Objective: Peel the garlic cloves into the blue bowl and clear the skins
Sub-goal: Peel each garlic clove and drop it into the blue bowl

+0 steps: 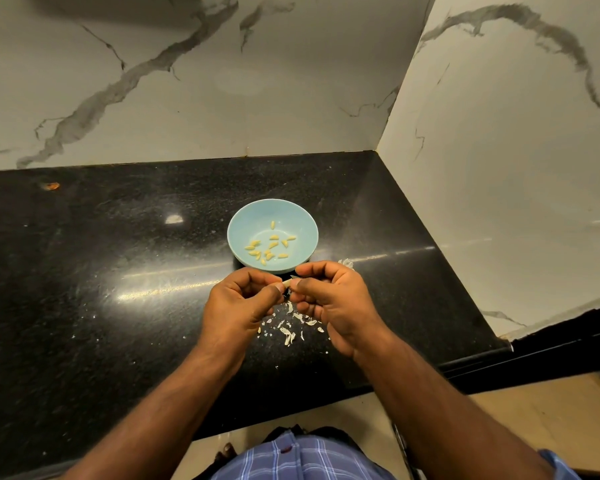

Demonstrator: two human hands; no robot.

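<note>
Both hands meet just in front of the bowl (272,236). The left hand (243,301) and right hand (329,299) each pinch an end of one clove (287,282) with curled fingertips. Peeled cloves (269,247) lie in the bowl; skins (291,325) litter the counter (118,271) below the hands, nearer than the bowl. Risk, as I judge it: the small clove could slip from the pinch and drop among the skins, or flakes could fall into the bowl.
</note>
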